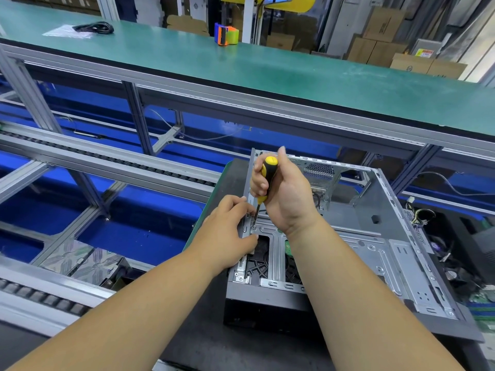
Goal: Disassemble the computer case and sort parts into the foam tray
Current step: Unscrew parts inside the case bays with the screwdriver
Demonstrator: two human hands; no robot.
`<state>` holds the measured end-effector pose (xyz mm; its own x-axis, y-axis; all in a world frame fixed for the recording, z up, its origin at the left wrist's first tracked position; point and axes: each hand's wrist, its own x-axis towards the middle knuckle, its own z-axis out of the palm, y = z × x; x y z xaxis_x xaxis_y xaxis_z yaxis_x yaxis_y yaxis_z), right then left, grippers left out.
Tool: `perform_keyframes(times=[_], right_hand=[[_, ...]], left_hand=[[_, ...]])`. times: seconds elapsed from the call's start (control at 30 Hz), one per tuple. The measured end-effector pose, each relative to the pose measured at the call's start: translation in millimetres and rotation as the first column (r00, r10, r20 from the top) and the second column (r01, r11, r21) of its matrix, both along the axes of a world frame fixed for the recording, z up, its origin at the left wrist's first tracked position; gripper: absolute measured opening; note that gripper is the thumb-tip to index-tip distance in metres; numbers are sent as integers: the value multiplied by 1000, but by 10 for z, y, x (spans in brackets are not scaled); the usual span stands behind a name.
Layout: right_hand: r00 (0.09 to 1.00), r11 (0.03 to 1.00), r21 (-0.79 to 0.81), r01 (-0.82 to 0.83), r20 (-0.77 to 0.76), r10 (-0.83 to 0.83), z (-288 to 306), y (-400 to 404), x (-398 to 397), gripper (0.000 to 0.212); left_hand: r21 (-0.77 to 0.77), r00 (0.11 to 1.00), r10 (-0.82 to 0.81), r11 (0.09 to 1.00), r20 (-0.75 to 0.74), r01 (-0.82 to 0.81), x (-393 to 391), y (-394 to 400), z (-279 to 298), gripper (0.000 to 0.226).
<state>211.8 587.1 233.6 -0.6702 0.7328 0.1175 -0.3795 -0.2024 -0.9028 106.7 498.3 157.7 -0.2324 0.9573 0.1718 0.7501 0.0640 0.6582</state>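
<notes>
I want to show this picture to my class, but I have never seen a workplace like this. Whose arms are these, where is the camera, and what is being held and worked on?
There is no machine here: these are a person's two bare arms. The single picture comes from a camera worn on the head, looking forward and down. The right hand grips a yellow and black screwdriver, held upright with its tip on a screw in an open metal computer case. The left hand holds the case's edge beside the screw. The case lies on a dark mat. Behind runs a long green bench carrying a tape dispenser and a coiled black cable.
</notes>
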Motion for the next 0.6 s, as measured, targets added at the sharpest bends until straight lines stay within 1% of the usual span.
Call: perform_keyframes(times=[0.07, 0.13, 0.2, 0.27, 0.4, 0.5, 0.6], right_hand=[[1000, 999, 35, -6, 4, 6, -13, -7, 1, 42], [999, 997, 77, 19, 31, -22, -28, -6, 21, 30], [997, 995, 90, 45, 54, -50, -36, 2, 45, 26], [996, 996, 64, 67, 55, -70, -33, 5, 67, 28], [995, 996, 1, 91, 43, -91, -7, -23, 66, 40], [994, 994, -15, 104, 48, -103, -4, -48, 38, 47], [995, 996, -29, 90, 44, -88, 9, -59, 29, 47]], left_hand=[[1, 1000, -1, 1000, 4, 1, -1, 0, -2, 51], [0, 1000, -1, 1000, 8, 1, -1, -2, -2, 51], [-5, 1000, -2, 1000, 8, 2, -1, -5, 0, 51], [-11, 1000, -1, 1000, 8, 1, -2, -6, 3, 51], [-14, 1000, -1, 1000, 16, 1, -1, -2, 5, 52], [-11, 1000, -2, 1000, 16, 2, 1, -1, 10, 53], [-10, 1000, -3, 1000, 17, 3, 0, 1, 10, 53]])
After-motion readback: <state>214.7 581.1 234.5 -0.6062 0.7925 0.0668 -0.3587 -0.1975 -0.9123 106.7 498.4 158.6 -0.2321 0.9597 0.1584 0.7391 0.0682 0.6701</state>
